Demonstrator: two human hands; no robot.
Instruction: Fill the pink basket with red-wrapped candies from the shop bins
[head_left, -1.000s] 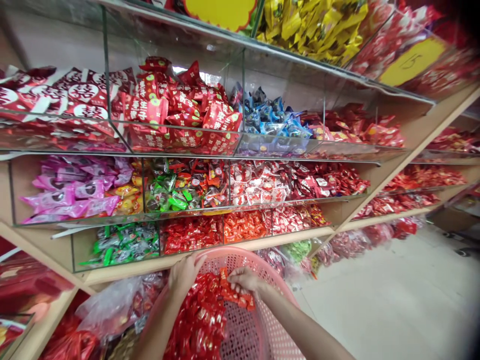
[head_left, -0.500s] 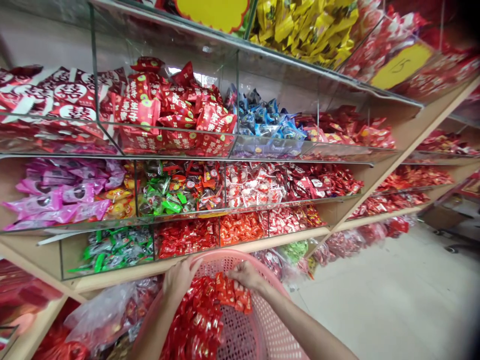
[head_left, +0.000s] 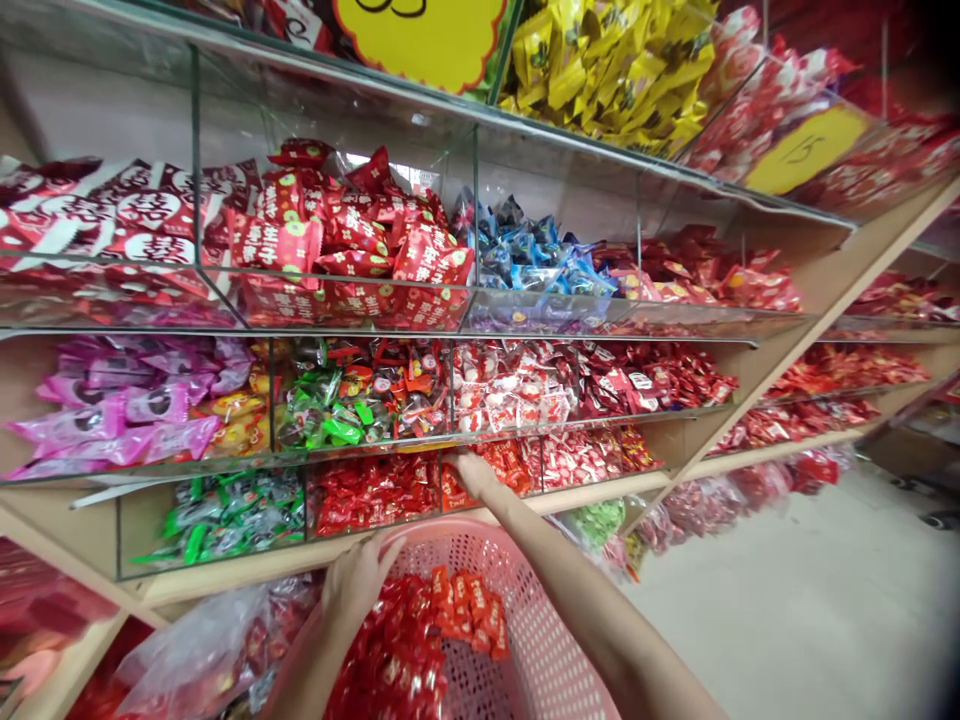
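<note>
A pink perforated basket (head_left: 555, 620) at the bottom centre holds dark red wrapped candies (head_left: 397, 650) on its left side and a small heap of orange-red candies (head_left: 469, 605) near its far side. My left hand (head_left: 360, 575) grips the basket's rim at the left. My right hand (head_left: 472, 475) reaches over the basket into the lowest shelf's bin of orange-red candies (head_left: 506, 465). Its fingertips are hidden among the candies and behind the shelf edge above, so whether they hold anything does not show.
Clear-fronted shelves (head_left: 600, 335) carry red, blue, pink, green and yellow wrapped candies. Yellow price signs (head_left: 806, 150) hang above. Plastic bags of goods (head_left: 217, 640) lie under the lowest shelf. Pale floor (head_left: 750, 620) shows at the right.
My right hand has left the candies in the basket and moved up and forward into the orange-red bin. My left hand stays on the rim. The view has tilted slightly upward.
</note>
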